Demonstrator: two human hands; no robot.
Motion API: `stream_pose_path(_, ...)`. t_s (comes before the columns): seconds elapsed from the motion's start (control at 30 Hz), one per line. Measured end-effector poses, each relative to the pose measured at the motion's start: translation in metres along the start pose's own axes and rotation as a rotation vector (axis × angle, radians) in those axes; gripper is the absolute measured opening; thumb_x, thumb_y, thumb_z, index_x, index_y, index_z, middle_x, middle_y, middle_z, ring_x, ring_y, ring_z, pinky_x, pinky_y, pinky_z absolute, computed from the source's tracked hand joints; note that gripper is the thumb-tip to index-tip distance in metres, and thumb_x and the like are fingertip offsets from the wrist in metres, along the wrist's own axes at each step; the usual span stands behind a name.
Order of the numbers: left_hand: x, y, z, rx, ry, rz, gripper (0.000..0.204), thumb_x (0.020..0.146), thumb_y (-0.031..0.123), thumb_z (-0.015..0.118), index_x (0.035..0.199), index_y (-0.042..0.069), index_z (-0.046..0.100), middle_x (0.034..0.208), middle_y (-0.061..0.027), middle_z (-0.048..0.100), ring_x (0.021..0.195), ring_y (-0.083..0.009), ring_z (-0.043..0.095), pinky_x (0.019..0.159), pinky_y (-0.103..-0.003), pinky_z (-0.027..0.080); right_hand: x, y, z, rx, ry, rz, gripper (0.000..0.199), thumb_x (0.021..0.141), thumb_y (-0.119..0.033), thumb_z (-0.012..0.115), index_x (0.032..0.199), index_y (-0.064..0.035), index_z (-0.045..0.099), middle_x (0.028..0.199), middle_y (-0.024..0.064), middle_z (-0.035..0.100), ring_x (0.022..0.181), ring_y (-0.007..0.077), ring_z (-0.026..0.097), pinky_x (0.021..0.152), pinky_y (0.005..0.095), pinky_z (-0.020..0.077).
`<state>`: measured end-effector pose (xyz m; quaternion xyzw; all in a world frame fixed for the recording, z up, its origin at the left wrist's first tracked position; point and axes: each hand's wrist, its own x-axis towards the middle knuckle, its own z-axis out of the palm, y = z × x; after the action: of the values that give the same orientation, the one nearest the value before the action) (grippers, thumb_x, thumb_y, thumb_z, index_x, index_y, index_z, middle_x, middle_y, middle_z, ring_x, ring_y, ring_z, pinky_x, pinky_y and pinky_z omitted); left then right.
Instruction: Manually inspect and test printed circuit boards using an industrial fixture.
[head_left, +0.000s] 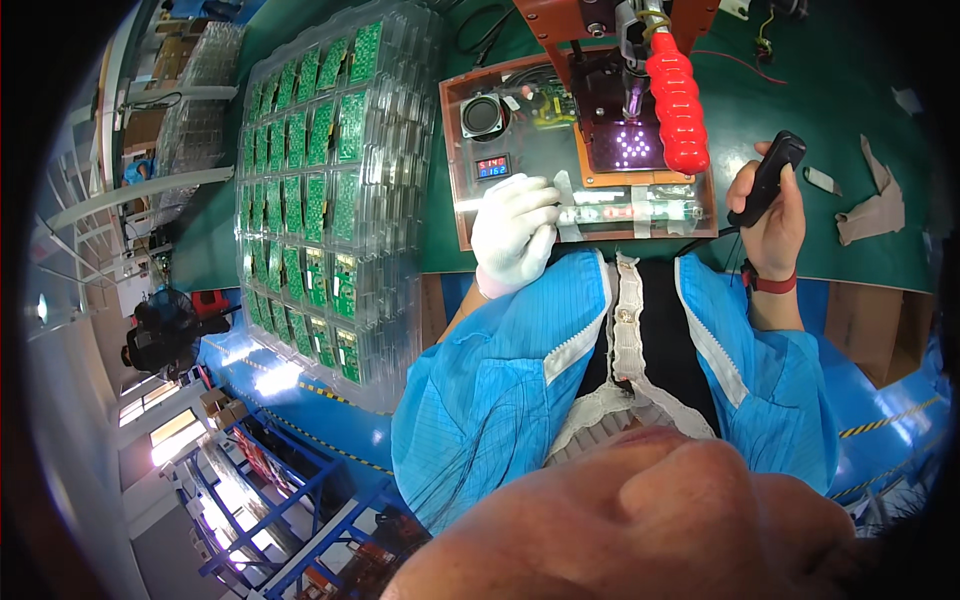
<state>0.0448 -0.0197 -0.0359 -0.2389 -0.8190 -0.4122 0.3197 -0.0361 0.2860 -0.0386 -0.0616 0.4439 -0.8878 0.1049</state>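
Note:
My left hand (515, 232), in a white glove, rests at the front left of a shallow wooden-framed test box (462, 215). Its fingers curl in toward the thumb, and whatever may be between them is hidden. My bare right hand (772, 225) is wrapped round a slim black handheld device (768, 180), tilted upright beside the box's right end. Above the box stands a press fixture (560, 25) with a red ribbed lever handle (678, 105). Beneath it, small pinkish-white lights glow on a dark plate (628, 150). Neither hand touches the lever.
Stacked clear trays of green circuit boards (345, 200) rise at the left. The box holds a round speaker (482, 116) and a small digital meter (492, 166). Right of my hand lie a small pale object (823, 181) and a beige scrap (872, 212) on the green tabletop (850, 100).

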Motion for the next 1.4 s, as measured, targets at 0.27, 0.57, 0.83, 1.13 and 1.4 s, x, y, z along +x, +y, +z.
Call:
stream_pose_path(0.27,0.002,0.004,-0.003,-0.007,-0.019,-0.028,0.010,0.075,0.001,0.068,0.085,-0.001,0.067,0.098,-0.0151,0.072,0.090,-0.0341,0.068,0.086,-0.046,0.055,-0.002,-0.001,-0.002,0.078,-0.016,-0.007,0.040,0.109,-0.024,0.044,0.141,0.0002,0.046,0.084,0.0091,0.064,0.072,0.0166,0.059,0.070,0.0271,0.0489)
stream_pose_path(0.57,-0.029,-0.012,-0.017,-0.118,0.324,-0.339,0.015,0.081,-0.005,0.057,0.090,-0.002,0.070,0.107,-0.0156,0.075,0.101,-0.0294,0.068,0.097,-0.042,0.052,-0.019,-0.010,-0.022,-1.089,-0.271,-0.346,0.044,0.074,0.008,0.077,0.116,0.0032,0.068,0.103,0.0111,0.076,0.077,0.0157,0.064,0.075,0.0244,0.0531)
stream_pose_path(0.83,-0.038,-0.012,-0.045,-0.123,0.416,-0.437,0.018,0.095,0.003,0.052,0.095,-0.002,0.070,0.117,-0.0197,0.071,0.109,-0.0300,0.066,0.100,-0.039,0.051,-0.012,-0.001,-0.020,-1.165,-0.232,-0.143,0.044,0.074,0.005,0.077,0.117,0.0010,0.070,0.104,0.0090,0.078,0.077,0.0156,0.068,0.074,0.0238,0.0543)
stream_pose_path(1.13,-0.033,-0.004,-0.044,0.055,0.315,-0.594,0.026,0.100,0.004,0.053,0.121,-0.004,0.066,0.127,-0.0184,0.068,0.118,-0.0271,0.065,0.106,-0.036,0.048,-0.026,-0.003,-0.017,-1.036,-0.287,-0.085,0.049,0.072,0.005,0.078,0.121,-0.0004,0.070,0.102,0.0086,0.078,0.080,0.0169,0.071,0.076,0.0252,0.0553)
stream_pose_path(1.4,-0.032,-0.010,-0.044,0.191,0.167,-0.689,0.054,0.086,-0.003,0.063,0.139,0.002,0.057,0.148,-0.0156,0.054,0.137,-0.0337,0.051,0.117,-0.039,0.038,-0.029,-0.002,-0.026,-0.988,-0.419,-0.217,0.048,0.071,0.004,0.078,0.119,-0.0012,0.072,0.099,0.0080,0.077,0.075,0.0156,0.068,0.075,0.0252,0.0550)
